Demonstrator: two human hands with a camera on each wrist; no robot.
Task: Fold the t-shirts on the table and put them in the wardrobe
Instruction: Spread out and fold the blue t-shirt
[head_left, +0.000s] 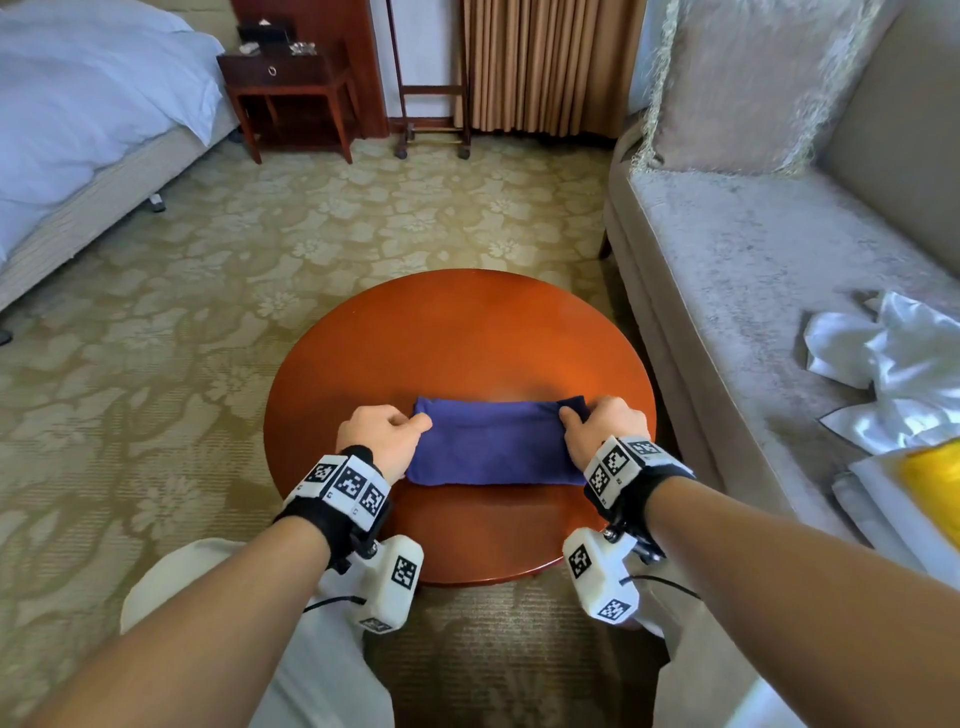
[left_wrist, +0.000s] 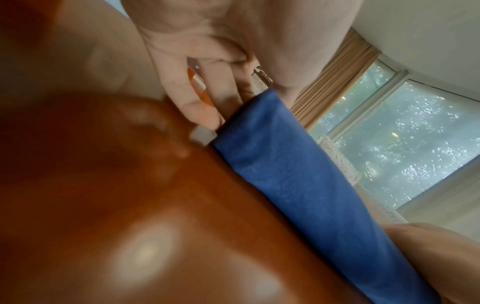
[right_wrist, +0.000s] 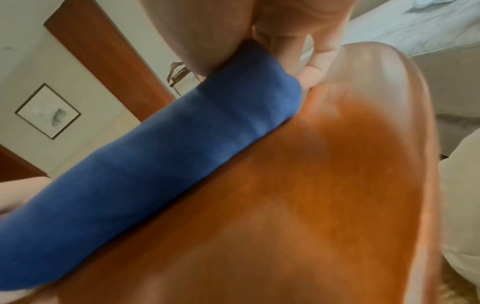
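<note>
Pinching the folded blue t-shirt (head_left: 496, 447) ends, apparently: left hand (head_left: 382, 439), right hand (head_left: 605, 428), on the table (head_left: 467, 332).

A dark blue cotton t-shirt (head_left: 496, 444), folded into a flat wide rectangle, lies at lower centre of the head view.

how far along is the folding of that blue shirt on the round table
Done: the blue t-shirt already lies as a compact folded rectangle on the round table. In hand: the left hand and right hand each pinch one end. Left: carrying it to the wardrobe, not in view. White clothes lie crumpled on the sofa.
</note>
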